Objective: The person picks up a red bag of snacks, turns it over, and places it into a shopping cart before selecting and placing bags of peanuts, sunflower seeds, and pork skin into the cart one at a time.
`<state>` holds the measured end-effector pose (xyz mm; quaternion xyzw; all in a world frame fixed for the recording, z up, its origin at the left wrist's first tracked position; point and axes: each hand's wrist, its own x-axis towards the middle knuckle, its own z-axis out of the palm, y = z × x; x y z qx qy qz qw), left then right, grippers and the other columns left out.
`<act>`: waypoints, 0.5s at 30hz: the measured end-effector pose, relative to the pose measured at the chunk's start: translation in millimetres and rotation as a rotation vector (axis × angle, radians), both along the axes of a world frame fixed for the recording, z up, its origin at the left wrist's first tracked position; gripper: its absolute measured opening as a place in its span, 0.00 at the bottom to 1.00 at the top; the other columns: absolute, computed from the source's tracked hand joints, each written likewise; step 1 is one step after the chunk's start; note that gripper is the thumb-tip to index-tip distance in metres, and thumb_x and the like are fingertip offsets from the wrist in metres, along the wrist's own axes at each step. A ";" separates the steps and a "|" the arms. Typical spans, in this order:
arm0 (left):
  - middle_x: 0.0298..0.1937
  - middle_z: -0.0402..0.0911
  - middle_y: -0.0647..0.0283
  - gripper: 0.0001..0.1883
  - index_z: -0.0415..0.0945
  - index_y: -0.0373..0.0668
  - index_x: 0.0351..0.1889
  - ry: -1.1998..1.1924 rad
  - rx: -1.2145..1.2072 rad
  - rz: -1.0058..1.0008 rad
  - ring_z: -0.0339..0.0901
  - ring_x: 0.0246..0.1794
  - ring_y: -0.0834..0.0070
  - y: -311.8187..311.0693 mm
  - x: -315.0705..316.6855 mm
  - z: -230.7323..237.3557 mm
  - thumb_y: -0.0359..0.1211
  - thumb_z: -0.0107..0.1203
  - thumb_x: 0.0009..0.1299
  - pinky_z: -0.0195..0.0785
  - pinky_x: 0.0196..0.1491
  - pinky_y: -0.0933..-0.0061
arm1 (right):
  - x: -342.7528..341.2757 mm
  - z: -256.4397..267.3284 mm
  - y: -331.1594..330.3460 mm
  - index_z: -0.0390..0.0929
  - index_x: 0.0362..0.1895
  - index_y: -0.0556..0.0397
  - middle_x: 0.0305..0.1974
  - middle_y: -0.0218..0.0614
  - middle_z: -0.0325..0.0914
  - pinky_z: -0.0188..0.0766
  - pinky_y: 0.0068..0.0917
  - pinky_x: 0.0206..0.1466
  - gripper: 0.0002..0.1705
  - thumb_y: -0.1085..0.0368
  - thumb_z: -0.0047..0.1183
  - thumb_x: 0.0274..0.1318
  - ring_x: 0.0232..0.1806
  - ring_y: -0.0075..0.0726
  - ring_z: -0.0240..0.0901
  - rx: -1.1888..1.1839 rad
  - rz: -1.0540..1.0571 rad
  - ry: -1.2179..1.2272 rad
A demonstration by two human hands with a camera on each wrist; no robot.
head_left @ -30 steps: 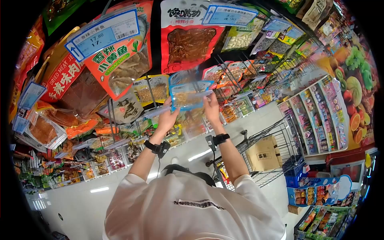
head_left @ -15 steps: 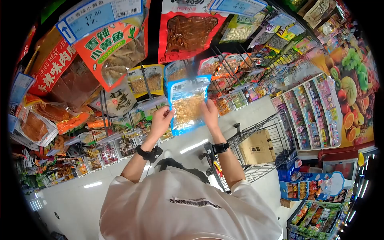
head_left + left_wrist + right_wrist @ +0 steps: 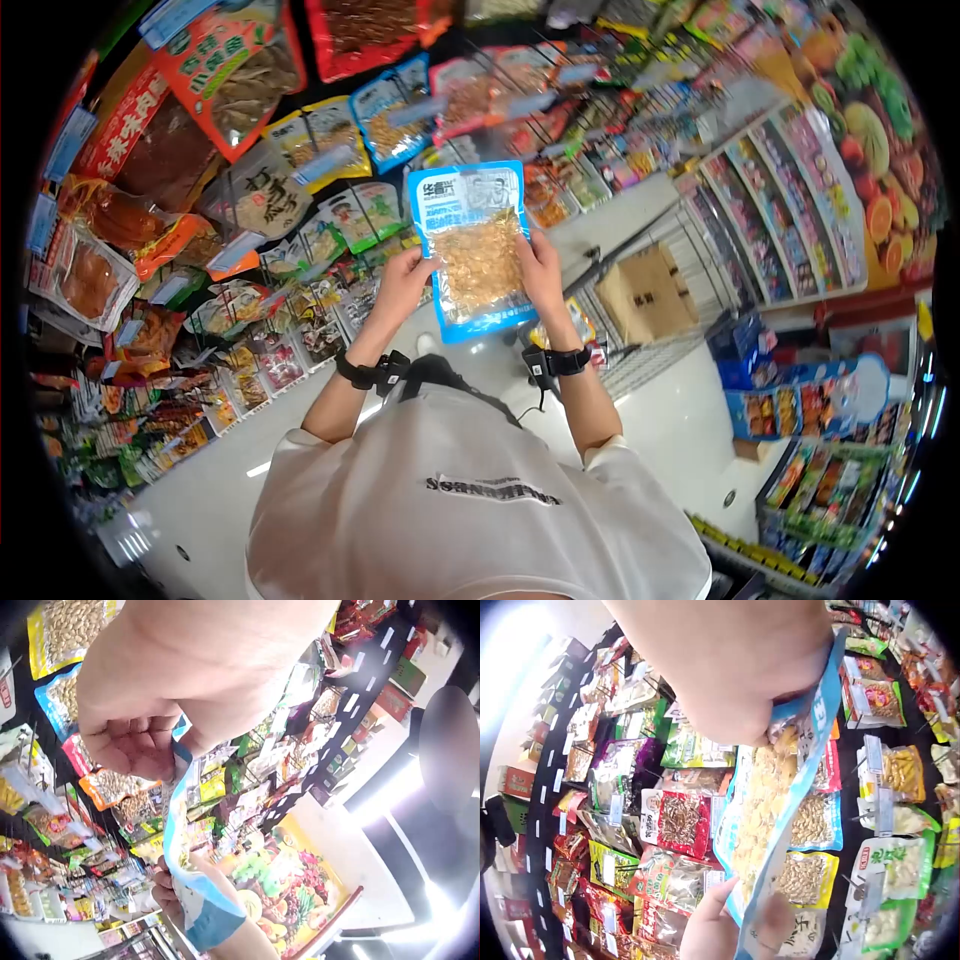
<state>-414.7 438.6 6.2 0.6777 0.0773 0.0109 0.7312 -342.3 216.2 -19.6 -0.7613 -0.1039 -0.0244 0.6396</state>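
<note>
A blue-edged clear bag of pale yellow snack pieces (image 3: 478, 255) is held upright before the chest in the head view. The left hand (image 3: 405, 285) pinches its left edge and the right hand (image 3: 541, 272) grips its right edge. In the left wrist view the bag (image 3: 177, 832) appears nearly edge-on, between the left hand (image 3: 180, 682) and the right hand (image 3: 171, 896). From the right wrist, the bag's front (image 3: 761, 802) shows, with the right hand (image 3: 739, 667) at its upper end and the left hand (image 3: 712, 926) at its lower end.
Hanging snack bags (image 3: 245, 75) fill racks ahead and to the left. A wire shopping cart (image 3: 690, 300) with a cardboard box (image 3: 648, 292) inside stands to the right. Beyond it are a shelf display (image 3: 785, 215) and a fruit-print wall (image 3: 880, 170). Pale floor (image 3: 330, 480) lies around the person.
The bag, tilted flat and near the rack a second ago, has come closer to the body and now faces up, both hands still on it. The view has shifted away from the upper rack.
</note>
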 end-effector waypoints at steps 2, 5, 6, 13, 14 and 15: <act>0.30 0.76 0.73 0.10 0.78 0.36 0.39 0.077 0.022 -0.106 0.67 0.29 0.88 -17.9 -19.3 -7.6 0.35 0.53 0.72 0.60 0.31 0.81 | -28.0 -10.1 -30.3 0.75 0.42 0.60 0.29 0.33 0.72 0.66 0.26 0.40 0.14 0.61 0.47 0.66 0.34 0.23 0.64 0.002 -0.034 0.043; 0.36 0.80 0.69 0.14 0.79 0.35 0.40 0.184 0.089 -0.196 0.71 0.35 0.85 -61.3 -49.4 15.1 0.37 0.51 0.72 0.64 0.40 0.80 | -82.4 -9.4 -71.9 0.75 0.41 0.59 0.28 0.27 0.69 0.63 0.23 0.38 0.13 0.60 0.47 0.66 0.32 0.20 0.62 0.032 -0.131 0.111; 0.42 0.80 0.67 0.14 0.75 0.36 0.48 0.133 0.086 -0.280 0.72 0.41 0.83 -69.5 -55.1 -1.4 0.36 0.55 0.71 0.66 0.46 0.78 | -96.1 -11.5 -88.4 0.75 0.40 0.59 0.28 0.24 0.68 0.62 0.20 0.37 0.13 0.60 0.47 0.66 0.31 0.18 0.60 0.027 -0.149 0.108; 0.52 0.78 0.63 0.22 0.67 0.37 0.58 0.045 0.025 -0.564 0.76 0.49 0.78 -175.4 -95.2 27.0 0.27 0.59 0.66 0.69 0.53 0.74 | -212.6 3.8 -156.3 0.75 0.50 0.58 0.39 0.28 0.78 0.68 0.20 0.43 0.16 0.61 0.53 0.63 0.39 0.18 0.70 0.439 -0.355 0.278; 0.52 0.78 0.62 0.23 0.67 0.37 0.58 0.061 -0.003 -0.593 0.76 0.49 0.78 -187.8 -98.0 30.6 0.26 0.60 0.65 0.70 0.53 0.74 | -227.8 4.6 -164.6 0.75 0.52 0.58 0.41 0.29 0.79 0.69 0.22 0.46 0.18 0.61 0.54 0.62 0.41 0.20 0.71 0.429 -0.387 0.318; 0.52 0.78 0.62 0.23 0.68 0.36 0.58 0.082 -0.034 -0.622 0.76 0.49 0.77 -199.9 -101.9 33.7 0.26 0.61 0.65 0.71 0.52 0.74 | -241.4 9.1 -170.9 0.75 0.52 0.58 0.41 0.29 0.79 0.69 0.22 0.45 0.18 0.61 0.54 0.62 0.41 0.20 0.71 0.468 -0.424 0.316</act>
